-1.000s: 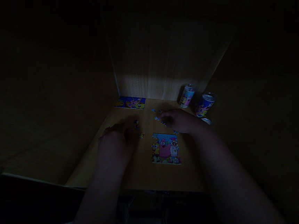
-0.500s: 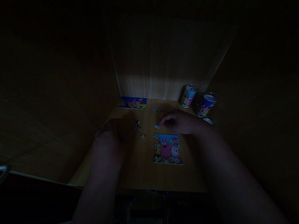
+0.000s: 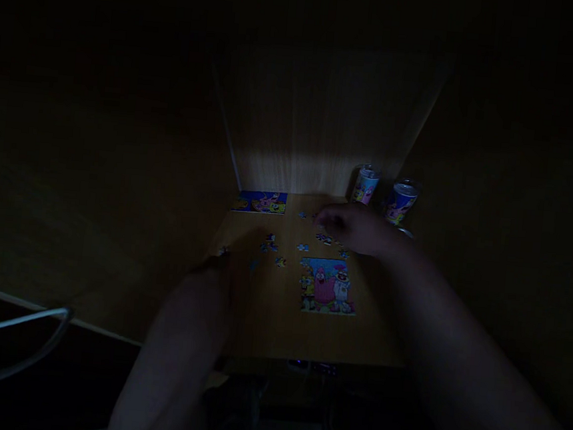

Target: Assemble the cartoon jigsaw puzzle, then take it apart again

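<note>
The scene is very dark. My right hand [image 3: 348, 226] hovers over the far right of the wooden board, fingers curled together by loose jigsaw pieces [image 3: 323, 239]; whether it pinches one is hidden. My left hand [image 3: 210, 272] is low at the left edge, its fingers lost in shadow, with one jigsaw piece [image 3: 224, 251] just beyond it. A partly assembled cartoon jigsaw [image 3: 327, 289] lies between my forearms, its upper left corner ragged. More loose pieces [image 3: 270, 246] lie left of it, and a light blue piece [image 3: 303, 247] lies just above it.
A blue cartoon puzzle section [image 3: 262, 202] lies against the back panel [image 3: 293, 135]. Two cartoon-printed canisters, one light blue [image 3: 366, 185] and one dark blue [image 3: 401, 201], stand at the back right. Wooden walls enclose both sides. A white curved bar [image 3: 16, 325] is at lower left.
My right hand has moved away from the light blue piece toward the back, uncovering several pieces. My left hand has drawn nearer to me, and a piece shows beyond it. The view shifted slightly.
</note>
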{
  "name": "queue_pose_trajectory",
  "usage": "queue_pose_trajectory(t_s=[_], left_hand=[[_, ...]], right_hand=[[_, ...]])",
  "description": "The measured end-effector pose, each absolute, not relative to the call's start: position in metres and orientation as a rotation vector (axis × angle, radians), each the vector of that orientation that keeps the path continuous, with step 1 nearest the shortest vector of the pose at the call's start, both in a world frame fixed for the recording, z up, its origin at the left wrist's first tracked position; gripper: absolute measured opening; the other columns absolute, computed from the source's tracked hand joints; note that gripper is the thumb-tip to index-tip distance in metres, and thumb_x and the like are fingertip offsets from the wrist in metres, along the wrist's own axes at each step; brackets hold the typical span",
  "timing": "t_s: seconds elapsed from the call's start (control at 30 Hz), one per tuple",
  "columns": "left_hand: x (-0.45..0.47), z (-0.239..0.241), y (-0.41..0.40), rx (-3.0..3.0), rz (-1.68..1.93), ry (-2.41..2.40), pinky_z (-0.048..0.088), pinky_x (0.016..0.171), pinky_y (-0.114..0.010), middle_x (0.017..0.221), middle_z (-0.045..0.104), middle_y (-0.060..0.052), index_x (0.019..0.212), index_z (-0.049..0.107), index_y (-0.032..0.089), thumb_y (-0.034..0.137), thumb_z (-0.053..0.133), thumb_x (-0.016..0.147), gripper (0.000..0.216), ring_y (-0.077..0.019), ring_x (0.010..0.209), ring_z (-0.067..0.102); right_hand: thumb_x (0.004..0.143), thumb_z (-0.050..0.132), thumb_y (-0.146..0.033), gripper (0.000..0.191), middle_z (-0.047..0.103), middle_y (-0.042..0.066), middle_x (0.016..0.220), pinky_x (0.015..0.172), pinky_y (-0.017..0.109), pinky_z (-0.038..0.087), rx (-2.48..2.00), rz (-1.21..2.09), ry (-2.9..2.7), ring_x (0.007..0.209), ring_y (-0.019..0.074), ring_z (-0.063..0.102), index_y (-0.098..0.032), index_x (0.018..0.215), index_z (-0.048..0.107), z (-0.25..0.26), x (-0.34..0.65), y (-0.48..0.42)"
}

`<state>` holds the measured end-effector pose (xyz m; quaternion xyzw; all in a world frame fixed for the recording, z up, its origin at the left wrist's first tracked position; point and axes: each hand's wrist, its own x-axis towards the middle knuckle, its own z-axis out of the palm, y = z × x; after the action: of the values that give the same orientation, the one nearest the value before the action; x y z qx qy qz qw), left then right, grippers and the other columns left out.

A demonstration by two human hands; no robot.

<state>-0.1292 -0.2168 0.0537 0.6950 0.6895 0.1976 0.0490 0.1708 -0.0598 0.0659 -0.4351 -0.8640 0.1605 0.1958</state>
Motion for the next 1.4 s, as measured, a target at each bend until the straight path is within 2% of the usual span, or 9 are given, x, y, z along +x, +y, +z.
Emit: queue_pose_trajectory(t_s=[0.13, 0.3, 0.47, 0.63, 0.8, 1.03, 1.2, 1.33, 1.4], left_hand=[[-0.086, 0.065, -0.248, 2.370, 0.499, 1.578, 0.063, 0.099, -0.037, 0.122, 0.082, -0.006, 0.134, 0.077, 0.029, 0.017, 0.055, 0.106, 0.037, -0.0255, 0.110, 0.079], [-0.042, 0.066, -0.272, 2.506, 0.406, 1.104, 0.063, 0.092, -0.029, 0.112, 0.082, 0.001, 0.120, 0.081, 0.036, 0.025, 0.079, 0.099, 0.024, -0.0198, 0.101, 0.078], [-0.042, 0.056, -0.232, 2.486, 0.455, 1.357, 0.060, 0.108, -0.044, 0.126, 0.080, -0.008, 0.134, 0.076, 0.028, 0.003, 0.060, 0.101, 0.044, -0.0270, 0.117, 0.075], [-0.041, 0.034, -0.182, 2.396, 0.544, 1.742, 0.050, 0.121, -0.056, 0.149, 0.069, -0.021, 0.147, 0.069, 0.016, -0.002, 0.053, 0.096, 0.057, -0.0378, 0.141, 0.063], [-0.036, 0.014, -0.175, 2.549, 0.532, 1.660, 0.036, 0.135, -0.049, 0.168, 0.059, -0.016, 0.168, 0.050, 0.016, -0.002, 0.046, 0.100, 0.071, -0.0293, 0.158, 0.051], [-0.041, 0.024, -0.174, 2.425, 0.332, 1.936, 0.046, 0.127, -0.054, 0.158, 0.066, -0.021, 0.162, 0.059, 0.014, -0.005, 0.053, 0.094, 0.070, -0.0364, 0.148, 0.060], [-0.050, 0.035, -0.178, 2.338, 0.429, 1.962, 0.053, 0.119, -0.046, 0.144, 0.076, -0.015, 0.145, 0.073, 0.018, -0.007, 0.057, 0.092, 0.060, -0.0318, 0.136, 0.066], [-0.054, 0.035, -0.180, 2.333, 0.506, 1.954, 0.055, 0.116, -0.046, 0.136, 0.078, -0.013, 0.130, 0.080, 0.020, 0.010, 0.056, 0.108, 0.034, -0.0314, 0.130, 0.069], [-0.055, 0.035, -0.181, 2.346, 0.465, 2.036, 0.055, 0.116, -0.050, 0.140, 0.076, -0.015, 0.131, 0.079, 0.017, 0.016, 0.053, 0.112, 0.032, -0.0347, 0.130, 0.068]], right_hand=[[0.101, 0.065, -0.019, 0.021, 0.086, 0.007, 0.110, 0.085, 0.033, 0.054, -1.443, 0.267, -2.376, 0.097, 0.0240, 0.079, -0.022, 0.110, 0.083, 0.084, 0.179, -0.086], [0.106, 0.058, -0.030, 0.024, 0.087, 0.005, 0.105, 0.075, 0.033, 0.053, -1.595, 0.215, -2.113, 0.090, 0.0244, 0.081, -0.026, 0.110, 0.081, 0.080, 0.190, -0.152], [0.105, 0.054, -0.033, 0.029, 0.087, 0.005, 0.107, 0.075, 0.036, 0.058, -1.656, 0.148, -1.907, 0.087, 0.0260, 0.083, -0.028, 0.115, 0.081, 0.046, 0.207, -0.199], [0.104, 0.052, -0.034, 0.031, 0.086, 0.011, 0.116, 0.077, 0.041, 0.061, -1.707, -0.017, -1.736, 0.089, 0.0295, 0.084, -0.023, 0.116, 0.079, 0.005, 0.228, -0.212], [0.106, 0.051, -0.031, 0.031, 0.084, 0.010, 0.120, 0.086, 0.043, 0.062, -1.661, 0.079, -1.813, 0.100, 0.0293, 0.083, -0.023, 0.119, 0.078, -0.006, 0.219, -0.212], [0.108, 0.052, -0.028, 0.028, 0.083, 0.010, 0.114, 0.083, 0.043, 0.058, -1.678, 0.185, -1.956, 0.099, 0.0296, 0.080, -0.024, 0.114, 0.079, 0.002, 0.199, -0.206], [0.108, 0.054, -0.028, 0.025, 0.082, 0.010, 0.113, 0.087, 0.044, 0.058, -1.596, 0.220, -1.976, 0.099, 0.0285, 0.078, -0.024, 0.111, 0.079, 0.001, 0.200, -0.204], [0.107, 0.054, -0.026, 0.026, 0.082, 0.010, 0.110, 0.088, 0.045, 0.058, -1.564, 0.225, -1.978, 0.099, 0.0289, 0.077, -0.023, 0.109, 0.080, 0.001, 0.200, -0.203], [0.107, 0.053, -0.025, 0.027, 0.081, 0.011, 0.109, 0.087, 0.047, 0.059, -1.575, 0.212, -1.983, 0.099, 0.0299, 0.077, -0.023, 0.109, 0.080, 0.001, 0.200, -0.202]])
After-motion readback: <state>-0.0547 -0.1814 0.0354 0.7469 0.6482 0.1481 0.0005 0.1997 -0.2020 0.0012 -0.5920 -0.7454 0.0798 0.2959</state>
